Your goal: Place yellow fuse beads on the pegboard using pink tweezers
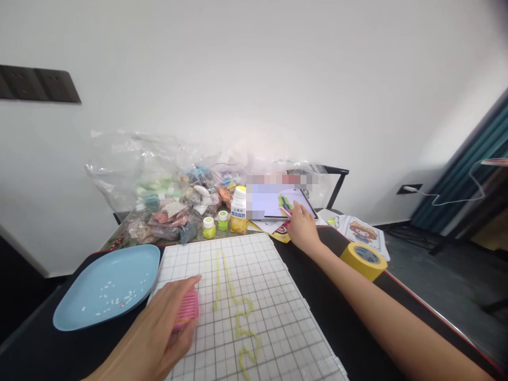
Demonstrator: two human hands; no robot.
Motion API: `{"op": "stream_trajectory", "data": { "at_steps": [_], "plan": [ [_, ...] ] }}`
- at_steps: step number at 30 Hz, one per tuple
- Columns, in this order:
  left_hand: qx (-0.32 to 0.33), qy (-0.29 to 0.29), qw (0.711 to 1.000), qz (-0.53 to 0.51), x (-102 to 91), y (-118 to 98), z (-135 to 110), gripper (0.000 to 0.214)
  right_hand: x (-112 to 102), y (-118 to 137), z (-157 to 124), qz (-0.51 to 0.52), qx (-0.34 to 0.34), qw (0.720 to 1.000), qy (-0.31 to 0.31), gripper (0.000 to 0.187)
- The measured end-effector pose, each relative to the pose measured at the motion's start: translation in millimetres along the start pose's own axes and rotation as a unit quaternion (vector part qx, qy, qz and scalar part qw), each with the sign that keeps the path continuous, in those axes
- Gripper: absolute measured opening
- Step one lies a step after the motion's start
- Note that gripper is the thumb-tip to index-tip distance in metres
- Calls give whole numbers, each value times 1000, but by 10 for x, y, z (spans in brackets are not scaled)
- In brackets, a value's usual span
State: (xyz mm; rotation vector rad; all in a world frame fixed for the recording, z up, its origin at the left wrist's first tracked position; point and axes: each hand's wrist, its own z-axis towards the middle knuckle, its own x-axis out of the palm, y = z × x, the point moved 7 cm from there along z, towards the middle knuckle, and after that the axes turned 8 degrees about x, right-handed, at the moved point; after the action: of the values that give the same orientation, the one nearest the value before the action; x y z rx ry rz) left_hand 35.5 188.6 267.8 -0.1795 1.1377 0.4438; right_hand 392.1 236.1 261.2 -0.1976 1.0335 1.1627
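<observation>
On the white gridded board point(273, 317) lies a yellow-green outline point(237, 302), rising to a narrow peak near the board's far edge and curving in lobes toward its near edge. Over the board's left part, your left hand point(159, 317) grips a pink ridged holder point(189, 307), thumb on the near side, index finger stretched along the far side. Beyond the board's far right corner, your right hand point(305, 230) has its fingers curled together, pinching a pink pen point(286, 212) over a tablet point(273, 198) that shows a green figure; you cannot tell whether the tip touches the screen.

Just behind the board's far edge you have two small white-capped jars point(209, 228) and a yogurt bottle point(238, 211) with a yellow lid. Left of the board sits a light-blue plate point(115, 264) scattered with small white bits point(115, 301). Behind the board to the left, clear plastic bags point(170, 211) are heaped. Right of the board, beyond your forearm, are a yellow tape roll point(365, 260) and a cartoon sheet point(361, 233).
</observation>
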Motion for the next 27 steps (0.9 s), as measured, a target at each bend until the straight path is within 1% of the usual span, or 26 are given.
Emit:
{"op": "stream_trajectory", "data": {
  "at_steps": [4,5,6,8,12,14,17,20,21,23,24,27],
  "plan": [
    [-11,-28,998,-55,55,-1,-50,46,192,11,193,-30,19,999,28,36],
    [-26,-40,997,-68,67,4,-66,46,234,21,249,-33,22,999,32,36],
    [-56,-54,994,-78,77,27,-86,45,271,35,308,-34,23,998,37,36],
    [-78,-63,990,-95,101,24,-105,46,330,71,438,-32,25,998,42,36],
    [-65,-70,992,-77,68,3,-93,48,384,156,670,-19,18,999,46,35],
    [-51,-57,995,-68,69,2,-84,49,377,182,704,-12,9,999,41,35],
    [-52,-53,994,-74,83,18,-90,48,354,179,578,-7,-11,999,31,35],
    [-73,-69,991,-91,63,36,-91,46,358,131,294,-14,-34,999,36,35],
    [-70,-65,991,-92,54,26,-80,47,365,109,195,-17,-42,998,41,35],
    [-43,-37,995,-78,40,-17,-42,49,376,59,36,-23,-49,997,49,35],
    [-46,-32,996,-70,21,-11,-31,48,378,33,-16,-26,-50,997,52,35],
    [-50,-21,996,-76,3,7,-20,46,369,-33,-62,-30,-43,997,53,35]
  ]
}}
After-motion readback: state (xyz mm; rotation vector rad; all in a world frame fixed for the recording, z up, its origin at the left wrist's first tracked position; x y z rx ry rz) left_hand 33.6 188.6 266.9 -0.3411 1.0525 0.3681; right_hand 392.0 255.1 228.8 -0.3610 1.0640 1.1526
